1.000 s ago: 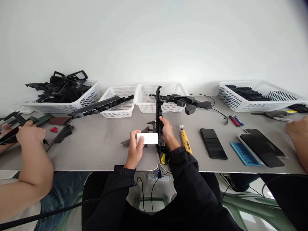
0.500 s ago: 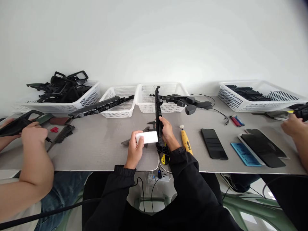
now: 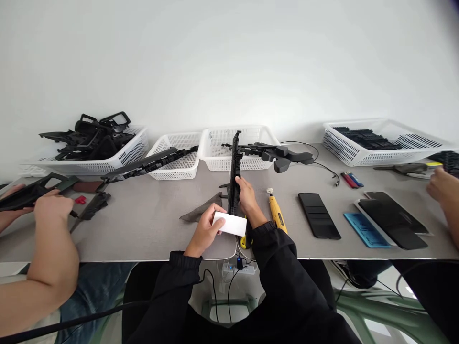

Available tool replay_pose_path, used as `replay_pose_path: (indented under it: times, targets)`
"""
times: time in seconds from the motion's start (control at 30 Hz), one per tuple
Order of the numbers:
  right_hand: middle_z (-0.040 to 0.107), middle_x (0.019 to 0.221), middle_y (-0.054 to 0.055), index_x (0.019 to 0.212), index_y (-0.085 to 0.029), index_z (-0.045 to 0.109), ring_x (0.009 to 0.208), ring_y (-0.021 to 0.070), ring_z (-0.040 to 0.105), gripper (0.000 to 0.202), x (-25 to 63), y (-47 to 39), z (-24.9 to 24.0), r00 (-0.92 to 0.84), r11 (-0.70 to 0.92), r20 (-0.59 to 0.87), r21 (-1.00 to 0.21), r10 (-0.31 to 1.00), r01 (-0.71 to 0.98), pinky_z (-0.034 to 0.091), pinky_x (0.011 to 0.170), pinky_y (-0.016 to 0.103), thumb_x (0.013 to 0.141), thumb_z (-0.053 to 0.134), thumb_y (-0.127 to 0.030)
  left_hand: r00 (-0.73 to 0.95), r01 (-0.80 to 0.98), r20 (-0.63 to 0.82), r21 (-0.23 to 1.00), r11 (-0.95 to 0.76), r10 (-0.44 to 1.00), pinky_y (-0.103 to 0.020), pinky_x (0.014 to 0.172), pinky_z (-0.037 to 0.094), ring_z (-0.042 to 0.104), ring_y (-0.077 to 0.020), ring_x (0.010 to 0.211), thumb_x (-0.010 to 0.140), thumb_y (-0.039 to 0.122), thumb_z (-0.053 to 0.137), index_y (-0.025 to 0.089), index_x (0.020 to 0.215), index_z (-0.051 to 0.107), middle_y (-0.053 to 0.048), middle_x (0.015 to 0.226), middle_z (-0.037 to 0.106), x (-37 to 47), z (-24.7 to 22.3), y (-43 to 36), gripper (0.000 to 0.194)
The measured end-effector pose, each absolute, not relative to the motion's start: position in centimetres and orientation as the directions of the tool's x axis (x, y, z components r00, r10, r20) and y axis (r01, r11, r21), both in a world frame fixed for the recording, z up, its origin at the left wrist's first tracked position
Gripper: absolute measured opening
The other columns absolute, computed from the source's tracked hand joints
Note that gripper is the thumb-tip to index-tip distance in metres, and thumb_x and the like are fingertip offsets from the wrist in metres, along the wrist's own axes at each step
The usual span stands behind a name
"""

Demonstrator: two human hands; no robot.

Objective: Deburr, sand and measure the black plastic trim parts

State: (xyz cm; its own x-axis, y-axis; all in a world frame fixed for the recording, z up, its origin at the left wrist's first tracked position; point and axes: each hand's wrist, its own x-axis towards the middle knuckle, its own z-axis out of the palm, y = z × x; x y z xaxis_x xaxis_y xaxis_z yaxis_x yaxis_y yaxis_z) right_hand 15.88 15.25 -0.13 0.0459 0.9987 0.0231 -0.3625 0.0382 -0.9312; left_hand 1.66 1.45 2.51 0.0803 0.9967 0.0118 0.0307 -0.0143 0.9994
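A white rectangular block [image 3: 231, 224] is gripped between the thumb and fingers of my left hand [image 3: 207, 230], in front of the lower end of a long black plastic part [image 3: 235, 174]. My right hand [image 3: 248, 198] is closed round that part from the right and holds it nearly upright. The block hides the part's lower end. Behind my left hand a grey cloth [image 3: 201, 210] lies on the table. A yellow rotary tool [image 3: 277, 210] lies just right of my right hand, and a yellow cutter [image 3: 245, 240] is partly hidden below it.
White baskets [image 3: 175, 173] with black parts line the wall. A black phone [image 3: 319, 215], a blue tray [image 3: 366, 230] and dark flat panels lie to the right. Another person's hands hold a black part [image 3: 30, 193] at the left; a person's hand [image 3: 442, 187] is at the right edge.
My left hand has moved the white block down and to the right, across the lower end of the black part. The part's lower end has shifted left, and more of the grey cloth shows.
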Motion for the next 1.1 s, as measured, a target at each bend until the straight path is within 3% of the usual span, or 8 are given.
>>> replay_pose_path:
  times: [0.2, 0.4, 0.57, 0.73, 0.83, 0.97, 1.1]
  targets:
    - [0.079, 0.098, 0.004, 0.084, -0.024, 0.071, 0.103, 0.0227, 0.069, 0.026, 15.80, 15.43, -0.28, 0.077, 0.044, 0.017, -0.930, 0.997, -0.365, 0.054, 0.092, 0.033, 0.083, 0.072, -0.050, -0.088, 0.156, 0.109, 0.983, -0.095, 0.990, -0.022, 0.049, 0.044, 0.053, -0.0140, 0.062, 0.086, 0.035, 0.062, 0.022, 0.094, 0.059, 0.003, 0.078, 0.055, 1.44, 2.56, 1.40, 0.015]
    - [0.079, 0.095, 0.004, 0.083, -0.023, 0.071, 0.099, 0.0229, 0.069, 0.029, 15.77, 15.43, -0.17, 0.082, 0.047, 0.018, -0.932, 0.996, -0.359, 0.054, 0.091, 0.033, 0.080, 0.074, -0.052, 0.101, 0.175, 0.049, 0.982, -0.066, 0.994, -0.024, 0.055, 0.049, 0.056, -0.0149, 0.065, 0.088, 0.040, 0.068, 0.021, 0.103, 0.064, 0.001, 0.083, 0.060, 1.80, 2.90, 1.41, 0.024]
    - [0.078, 0.093, 0.004, 0.081, -0.024, 0.069, 0.099, 0.0221, 0.068, 0.027, 15.82, 15.41, 0.04, 0.088, 0.055, 0.026, -0.933, 0.996, -0.354, 0.053, 0.088, 0.031, 0.081, 0.074, -0.051, -0.043, 0.237, 0.133, 0.964, -0.120, 0.990, -0.025, 0.058, 0.048, 0.056, -0.0154, 0.065, 0.088, 0.040, 0.068, 0.021, 0.105, 0.065, 0.001, 0.084, 0.062, 1.62, 2.65, 1.48, 0.025]
    - [0.073, 0.083, -0.001, 0.080, -0.024, 0.067, 0.086, 0.0189, 0.064, 0.030, 15.79, 15.36, 0.21, 0.050, 0.051, 0.036, -0.939, 0.998, -0.341, 0.051, 0.081, 0.028, 0.080, 0.072, -0.054, 0.065, 0.276, 0.131, 0.950, -0.144, 0.989, -0.026, 0.063, 0.048, 0.058, -0.0168, 0.071, 0.089, 0.036, 0.068, 0.021, 0.102, 0.068, -0.001, 0.088, 0.066, 1.65, 2.53, 1.39, 0.020]
    - [0.067, 0.075, -0.003, 0.076, -0.024, 0.064, 0.079, 0.0177, 0.060, 0.031, 15.85, 15.24, 0.36, 0.034, 0.054, 0.046, -0.944, 0.998, -0.325, 0.049, 0.075, 0.027, 0.081, 0.072, -0.053, -0.017, 0.292, 0.149, 0.946, -0.138, 0.989, -0.026, 0.063, 0.048, 0.060, -0.0174, 0.072, 0.091, 0.038, 0.068, 0.021, 0.105, 0.068, -0.001, 0.088, 0.067, 1.72, 2.53, 1.41, 0.022]
    - [0.067, 0.074, -0.002, 0.073, -0.025, 0.062, 0.085, 0.0197, 0.061, 0.029, 16.04, 15.16, 0.48, 0.047, 0.062, 0.050, -0.948, 0.998, -0.312, 0.048, 0.078, 0.028, 0.083, 0.073, -0.049, -0.155, 0.284, 0.147, 0.954, -0.099, 0.977, -0.025, 0.059, 0.047, 0.059, -0.0158, 0.066, 0.093, 0.042, 0.067, 0.021, 0.109, 0.066, 0.000, 0.085, 0.065, 1.78, 2.51, 1.52, 0.027]
    - [0.069, 0.077, 0.000, 0.072, -0.025, 0.061, 0.088, 0.0207, 0.062, 0.025, 16.09, 15.20, 0.46, 0.068, 0.059, 0.039, -0.947, 0.997, -0.315, 0.049, 0.079, 0.029, 0.084, 0.073, -0.043, -0.097, 0.229, 0.113, 0.969, -0.089, 0.989, -0.026, 0.058, 0.047, 0.058, -0.0145, 0.061, 0.095, 0.044, 0.066, 0.020, 0.109, 0.064, 0.001, 0.084, 0.063, 1.83, 2.22, 1.68, 0.027]
